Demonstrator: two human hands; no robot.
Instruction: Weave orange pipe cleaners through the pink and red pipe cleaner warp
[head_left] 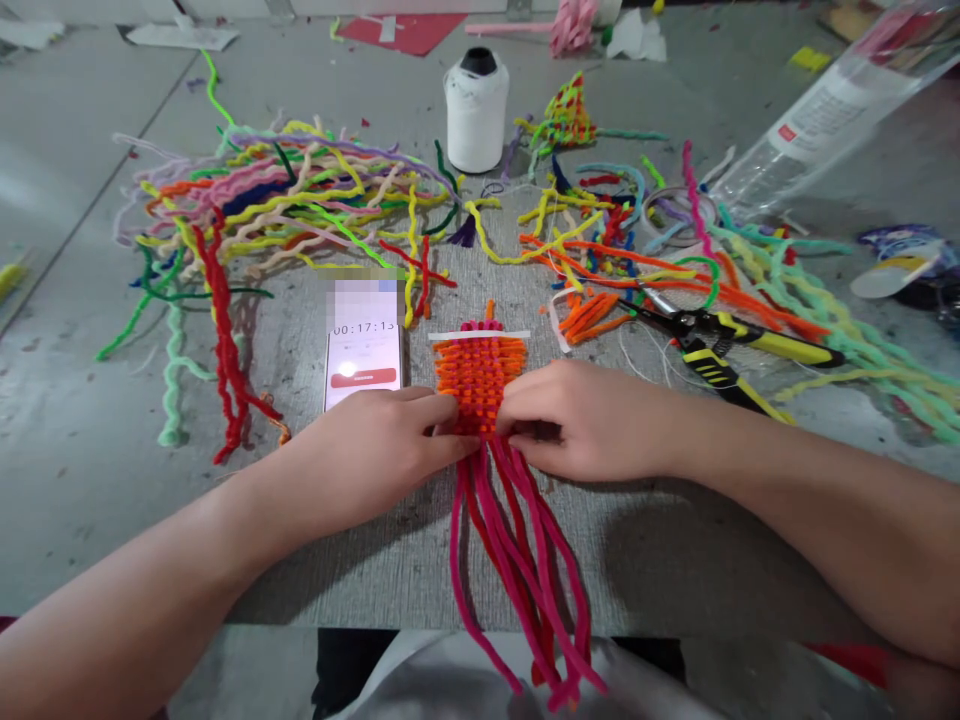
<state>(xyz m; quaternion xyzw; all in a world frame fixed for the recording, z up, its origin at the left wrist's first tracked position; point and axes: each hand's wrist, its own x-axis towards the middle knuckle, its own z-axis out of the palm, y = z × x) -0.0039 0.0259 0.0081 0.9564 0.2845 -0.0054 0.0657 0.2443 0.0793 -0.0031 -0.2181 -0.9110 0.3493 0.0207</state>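
Note:
A small woven piece of orange and magenta pipe cleaners (480, 375) lies flat on the grey table in front of me. A white strip (480, 336) crosses its far end. Long magenta and red pipe cleaner ends (525, 560) hang from its near end past the table's edge. My left hand (397, 435) pinches the left side of its lower edge. My right hand (570, 420) pinches the right side at the same height. Fingertips of both hands partly hide the weave.
Left stands a phone (364, 350) showing a timer, beside a heap of coloured pipe cleaners (300, 200). A white thread spool (477, 115) is behind. Yellow-black pliers (720, 345), short offcuts and a clear plastic bag (832, 110) lie right.

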